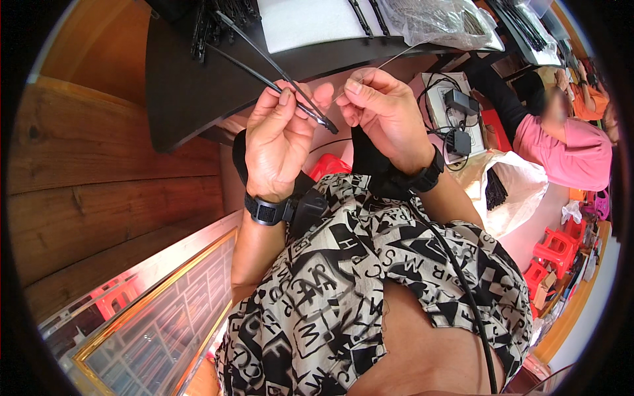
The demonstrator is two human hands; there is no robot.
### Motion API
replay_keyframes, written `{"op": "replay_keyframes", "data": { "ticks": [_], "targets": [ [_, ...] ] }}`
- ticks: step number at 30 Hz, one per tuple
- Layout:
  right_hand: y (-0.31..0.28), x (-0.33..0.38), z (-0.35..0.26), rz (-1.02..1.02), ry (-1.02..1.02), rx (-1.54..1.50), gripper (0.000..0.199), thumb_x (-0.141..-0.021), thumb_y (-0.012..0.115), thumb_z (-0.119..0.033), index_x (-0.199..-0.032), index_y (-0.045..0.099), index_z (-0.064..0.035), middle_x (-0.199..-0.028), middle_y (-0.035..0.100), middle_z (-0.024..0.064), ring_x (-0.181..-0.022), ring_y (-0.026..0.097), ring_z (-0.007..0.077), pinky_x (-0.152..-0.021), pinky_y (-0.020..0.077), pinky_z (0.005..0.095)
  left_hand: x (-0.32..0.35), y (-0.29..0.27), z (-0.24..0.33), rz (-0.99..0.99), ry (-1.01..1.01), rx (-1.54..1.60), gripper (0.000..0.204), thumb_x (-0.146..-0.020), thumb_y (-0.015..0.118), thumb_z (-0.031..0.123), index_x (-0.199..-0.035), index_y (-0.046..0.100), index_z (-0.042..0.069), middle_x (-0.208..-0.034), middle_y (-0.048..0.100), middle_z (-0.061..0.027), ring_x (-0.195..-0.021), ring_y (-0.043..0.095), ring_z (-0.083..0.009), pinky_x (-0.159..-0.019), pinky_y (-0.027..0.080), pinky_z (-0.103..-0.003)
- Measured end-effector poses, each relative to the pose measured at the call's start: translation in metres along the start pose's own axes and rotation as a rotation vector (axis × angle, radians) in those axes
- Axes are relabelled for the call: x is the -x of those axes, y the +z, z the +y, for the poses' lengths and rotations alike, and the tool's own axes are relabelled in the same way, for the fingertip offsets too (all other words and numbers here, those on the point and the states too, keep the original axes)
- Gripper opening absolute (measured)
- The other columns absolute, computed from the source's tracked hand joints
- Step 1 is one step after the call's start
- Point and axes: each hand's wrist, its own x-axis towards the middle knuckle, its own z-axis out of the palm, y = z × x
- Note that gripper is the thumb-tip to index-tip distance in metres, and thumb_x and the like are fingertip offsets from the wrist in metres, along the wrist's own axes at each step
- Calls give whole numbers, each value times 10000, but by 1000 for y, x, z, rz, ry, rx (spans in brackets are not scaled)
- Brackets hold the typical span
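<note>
My left hand (pixel 277 148) is raised in front of the black table's edge, thumb and fingers closed on two long thin black rods (pixel 254 47). The rods spread apart toward the table and come together by my fingertips, near a dark tip (pixel 328 125). My right hand (pixel 391 115) is close beside it, thumb and forefinger pinching a thin wire (pixel 396 57). The wire slants up to the right, toward a clear plastic bag (pixel 439 23). Whether its lower end touches the rods, I cannot tell.
On the black table (pixel 181 99) lie a white sheet (pixel 307 30) and several black rods (pixel 205 30). Black adapters (pixel 459 142) with cables rest on a white box at right. Beyond are a white sack (pixel 512 198), red stools (pixel 555 251) and a person in pink (pixel 561 155).
</note>
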Motion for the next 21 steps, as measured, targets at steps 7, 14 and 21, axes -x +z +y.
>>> {"op": "replay_keyframes", "data": {
  "ticks": [7, 14, 21],
  "targets": [
    [5, 2, 2, -17, 70, 24, 117, -816, 612, -101, -856, 578, 4, -769, 625, 85, -633, 566, 114, -565, 441, 212, 0, -1, 1, -45, 2, 3, 161, -887, 441, 24, -1012, 541, 9, -1002, 561, -134, -1053, 523, -311, -960, 391, -439],
    [9, 4, 4, 13, 114, 45, 106, -815, 614, -108, -820, 588, -5, -778, 628, 75, -630, 567, 100, -555, 443, 196, 0, 0, 0, -70, 20, 2, 163, -886, 444, 23, -1016, 540, 5, -994, 557, -130, -1057, 520, -307, -960, 391, -426],
    [8, 3, 5, 38, 134, 14, 97, -813, 615, -100, -818, 581, -9, -779, 617, 72, -635, 565, 97, -557, 454, 203, 1, 3, 1, -58, 9, -5, 154, -887, 448, 31, -1008, 540, 5, -972, 544, -119, -1040, 524, -292, -940, 402, -405]
  ]
}}
